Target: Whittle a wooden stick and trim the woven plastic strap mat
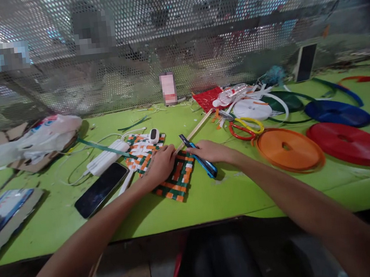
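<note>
My left hand (161, 165) lies over a woven mat (178, 185) of orange, green and white plastic strips. Its fingers are bent together at the near end of a pale, thin wooden strip (199, 125), which slants away to the right. A long blue and black hand tool (206, 165) crosses beside the mat's right edge, and my right hand (211, 150) is closed on its middle; its exact kind is unclear. The palm and fingers hide part of the mat. A small white device (154, 136) rests on the mat's far edge.
To the right lie orange (268, 147), red (367, 141) and blue (341, 111) strip coils. Scissors (247, 126) are near the white coil (251, 110) and plastic bottle (233, 94). A black phone (101, 189) and white power strip (107, 157) lie left. Mesh (138, 68) stands behind.
</note>
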Demonstrator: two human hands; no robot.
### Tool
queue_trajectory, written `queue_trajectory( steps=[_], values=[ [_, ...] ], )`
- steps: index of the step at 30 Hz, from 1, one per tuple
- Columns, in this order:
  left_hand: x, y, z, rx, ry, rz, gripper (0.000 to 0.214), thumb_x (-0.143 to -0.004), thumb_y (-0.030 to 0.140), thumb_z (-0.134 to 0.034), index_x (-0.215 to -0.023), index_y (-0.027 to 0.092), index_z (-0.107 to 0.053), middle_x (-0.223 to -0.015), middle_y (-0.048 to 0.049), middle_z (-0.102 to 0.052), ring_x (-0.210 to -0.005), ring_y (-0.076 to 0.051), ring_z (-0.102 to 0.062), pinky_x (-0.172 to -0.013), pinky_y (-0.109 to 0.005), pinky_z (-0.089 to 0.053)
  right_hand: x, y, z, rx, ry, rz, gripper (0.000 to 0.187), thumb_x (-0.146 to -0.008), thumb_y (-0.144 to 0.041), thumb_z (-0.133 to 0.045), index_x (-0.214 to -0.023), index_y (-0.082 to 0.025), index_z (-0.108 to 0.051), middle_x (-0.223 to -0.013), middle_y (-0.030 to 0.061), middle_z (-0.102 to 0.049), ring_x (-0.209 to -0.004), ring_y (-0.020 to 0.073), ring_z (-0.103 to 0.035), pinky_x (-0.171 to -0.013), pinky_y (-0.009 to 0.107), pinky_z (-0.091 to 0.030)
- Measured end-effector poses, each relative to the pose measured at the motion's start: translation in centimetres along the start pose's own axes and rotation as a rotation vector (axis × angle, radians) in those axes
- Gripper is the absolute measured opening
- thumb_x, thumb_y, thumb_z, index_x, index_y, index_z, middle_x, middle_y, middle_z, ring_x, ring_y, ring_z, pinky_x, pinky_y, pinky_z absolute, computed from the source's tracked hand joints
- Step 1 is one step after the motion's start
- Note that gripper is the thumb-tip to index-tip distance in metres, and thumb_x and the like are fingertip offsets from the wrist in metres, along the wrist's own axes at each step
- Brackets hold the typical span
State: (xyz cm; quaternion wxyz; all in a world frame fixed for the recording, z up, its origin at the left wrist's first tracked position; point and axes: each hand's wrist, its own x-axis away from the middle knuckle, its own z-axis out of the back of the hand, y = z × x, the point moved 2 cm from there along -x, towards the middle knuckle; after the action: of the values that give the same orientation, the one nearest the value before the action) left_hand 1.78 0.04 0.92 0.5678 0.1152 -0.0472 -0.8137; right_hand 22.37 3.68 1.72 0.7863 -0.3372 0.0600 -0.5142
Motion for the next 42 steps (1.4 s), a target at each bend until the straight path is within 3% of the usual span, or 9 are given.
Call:
queue_trajectory(
  steps=[15, 42],
  values=[
    [0.13, -0.33, -0.16, -0.011, -0.007, 0.001, 0.017, -0.105, 0.027, -0.039, -0.096, 0.022, -0.052, -0.101, -0.0095, -0.068, -0.097, -0.027, -0.065, -0.091, -0.042, -0.045, 0.21, -0.16, -0.04, 0.002, -0.014, 0.007, 0.056, -0.103, -0.067, -0.044, -0.076, -0.019, -0.056, -0.075, 0.0087, -0.065, -0.067, 0.0205, -0.058, -0.061, 0.03, -0.037],
    [0.12, -0.2, 0.0, -0.017, -0.019, 0.015, 0.015, -0.105, 0.027, -0.04, -0.095, 0.023, -0.05, -0.102, -0.0089, -0.069, -0.1, -0.027, -0.065, -0.094, -0.043, -0.045, 0.48, -0.54, 0.03, 0.019, -0.015, 0.015, 0.058, -0.102, -0.069, -0.044, -0.075, -0.019, -0.057, -0.079, 0.01, -0.068, -0.071, 0.0222, -0.06, -0.064, 0.03, -0.039]
  ],
)
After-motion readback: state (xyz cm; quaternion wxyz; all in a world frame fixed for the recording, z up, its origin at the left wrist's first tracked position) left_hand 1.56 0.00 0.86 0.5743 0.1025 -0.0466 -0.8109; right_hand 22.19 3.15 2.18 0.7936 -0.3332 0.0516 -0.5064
